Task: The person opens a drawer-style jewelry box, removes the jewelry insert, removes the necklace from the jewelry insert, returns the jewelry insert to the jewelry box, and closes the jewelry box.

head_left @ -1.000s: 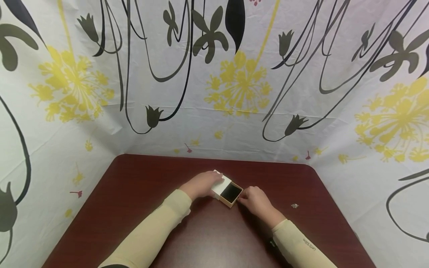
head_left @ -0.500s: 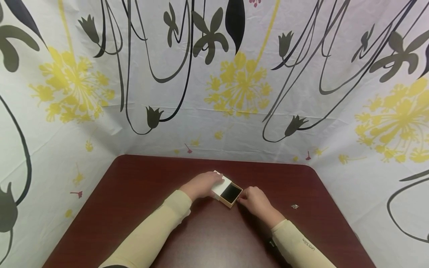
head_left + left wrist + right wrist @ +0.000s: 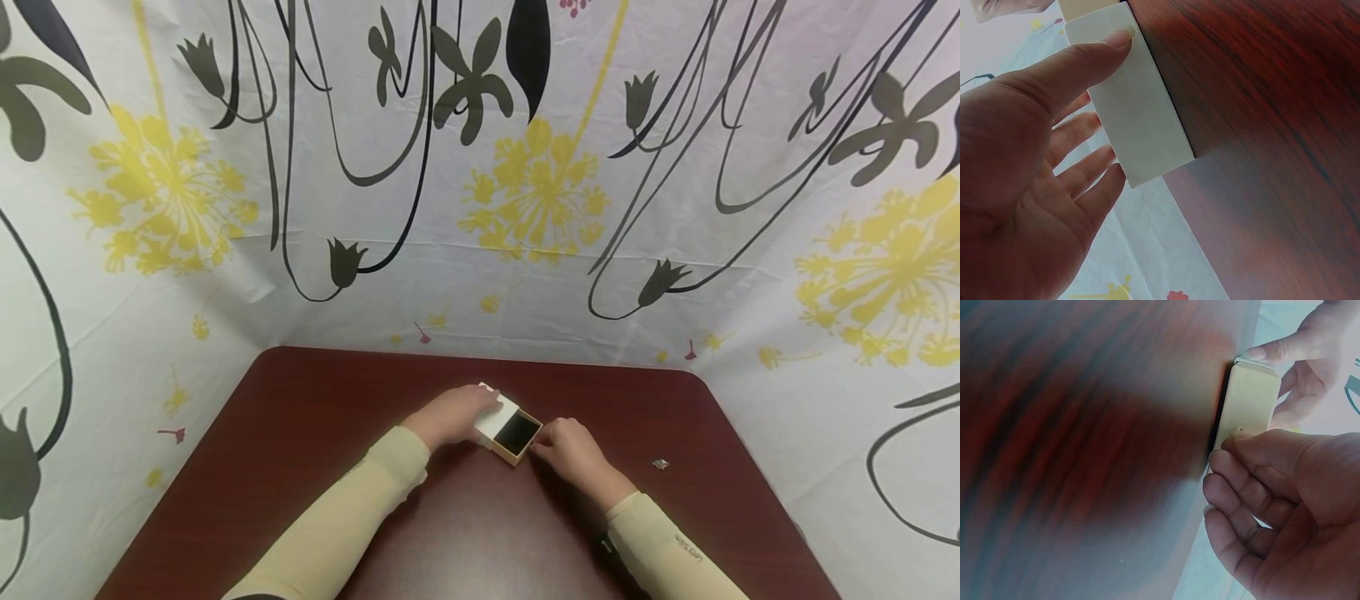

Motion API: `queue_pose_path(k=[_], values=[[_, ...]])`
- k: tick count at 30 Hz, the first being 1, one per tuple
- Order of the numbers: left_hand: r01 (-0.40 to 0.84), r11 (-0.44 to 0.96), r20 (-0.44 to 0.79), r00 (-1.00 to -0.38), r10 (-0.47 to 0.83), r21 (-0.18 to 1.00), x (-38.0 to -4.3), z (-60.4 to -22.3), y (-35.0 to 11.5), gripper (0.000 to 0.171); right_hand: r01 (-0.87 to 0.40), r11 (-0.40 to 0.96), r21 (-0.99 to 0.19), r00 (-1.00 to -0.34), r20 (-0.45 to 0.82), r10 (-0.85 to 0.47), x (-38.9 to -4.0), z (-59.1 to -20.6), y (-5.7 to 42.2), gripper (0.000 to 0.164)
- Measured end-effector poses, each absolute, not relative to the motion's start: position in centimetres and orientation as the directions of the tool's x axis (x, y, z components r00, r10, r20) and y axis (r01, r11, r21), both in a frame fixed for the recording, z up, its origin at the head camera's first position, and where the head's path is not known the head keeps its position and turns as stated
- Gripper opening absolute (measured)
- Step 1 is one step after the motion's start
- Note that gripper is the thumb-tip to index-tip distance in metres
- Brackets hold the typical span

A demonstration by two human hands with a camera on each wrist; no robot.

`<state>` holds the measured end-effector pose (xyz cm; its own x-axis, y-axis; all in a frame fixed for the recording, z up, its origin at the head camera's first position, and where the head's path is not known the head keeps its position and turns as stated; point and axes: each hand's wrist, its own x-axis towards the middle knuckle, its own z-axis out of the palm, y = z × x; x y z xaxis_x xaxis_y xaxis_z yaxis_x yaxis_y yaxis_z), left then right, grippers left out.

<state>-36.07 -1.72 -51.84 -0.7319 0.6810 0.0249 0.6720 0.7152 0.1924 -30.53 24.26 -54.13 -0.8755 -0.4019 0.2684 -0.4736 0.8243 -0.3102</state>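
A small slide-out box sits turned at an angle near the table's far side, its white sleeve (image 3: pixel 497 421) partly off a tan drawer (image 3: pixel 513 457) with a black inside. My left hand (image 3: pixel 453 414) grips the sleeve, the thumb (image 3: pixel 1107 53) on one long side and the fingers round the other. At the drawer's front end is my right hand (image 3: pixel 573 450). In the right wrist view its thumb and forefinger pinch together against the drawer's tan front face (image 3: pixel 1250 394), beside a small dark spot. What lies between those fingertips is hidden.
On the dark red wooden table (image 3: pixel 337 383), a small silvery piece (image 3: pixel 660 464) lies to the right of my right hand. White cloth (image 3: pixel 420 208) printed with flowers hangs round the table's back and both sides.
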Motion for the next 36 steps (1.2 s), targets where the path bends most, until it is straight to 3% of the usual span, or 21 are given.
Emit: queue_pose_path(k=[36], values=[[0.694, 0.697, 0.044, -0.714, 0.699, 0.180, -36.04, -51.63, -1.72, 0.068, -0.460, 0.823, -0.333, -0.884, 0.256, -0.391, -30.87, -54.33, 24.00, 0.012]])
